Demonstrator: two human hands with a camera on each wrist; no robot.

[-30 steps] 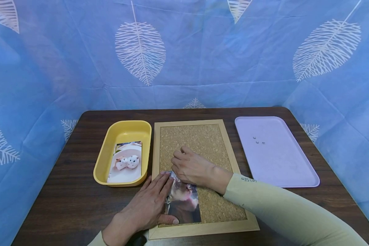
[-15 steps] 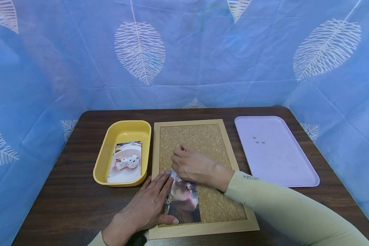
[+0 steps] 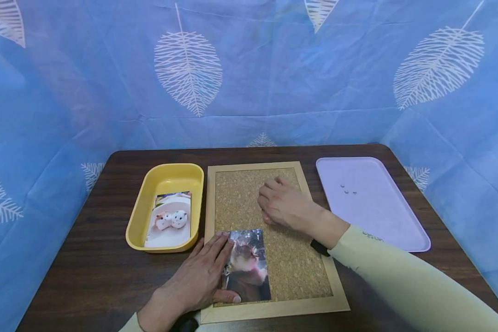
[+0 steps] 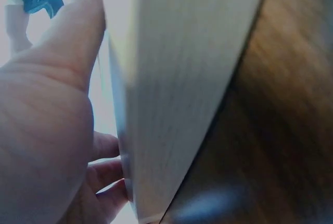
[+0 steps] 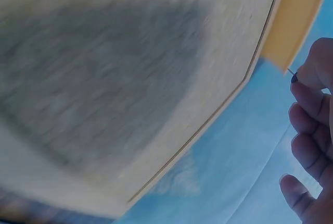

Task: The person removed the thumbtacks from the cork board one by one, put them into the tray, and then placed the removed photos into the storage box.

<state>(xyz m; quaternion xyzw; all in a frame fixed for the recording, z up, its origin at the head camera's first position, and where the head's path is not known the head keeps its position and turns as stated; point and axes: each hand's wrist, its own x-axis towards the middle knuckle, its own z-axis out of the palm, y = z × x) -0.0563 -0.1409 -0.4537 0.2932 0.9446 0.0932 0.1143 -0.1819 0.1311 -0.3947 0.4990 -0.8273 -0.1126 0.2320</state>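
My left hand (image 3: 201,274) lies spread along the left side of a dark printed photo (image 3: 246,267), pressing it onto a wood-framed corkboard (image 3: 299,272). The fingertips rest at the photo's upper left corner and the thumb near its lower edge. In the left wrist view, the palm side (image 4: 47,130) stands beside the board's wooden frame (image 4: 177,78). Above the cork, right of the photo's top, my right hand (image 3: 288,205) is curled. Its thumb and index finger pinch a thumbtack (image 5: 293,74), whose thin metal point sticks out in the right wrist view.
Left of the board stands a yellow tub (image 3: 134,226) with another photo (image 3: 170,226) of two small white animal figures inside. On the right, a lilac tray (image 3: 382,221) carries several small tacks (image 3: 346,192). All sit on a dark wooden table (image 3: 91,267), with a blue leaf-patterned cloth (image 3: 265,69) behind.
My right hand has moved away from the photo's top edge, up and to the right, uncovering the photo's upper right corner. The left hand and photo stay in place.
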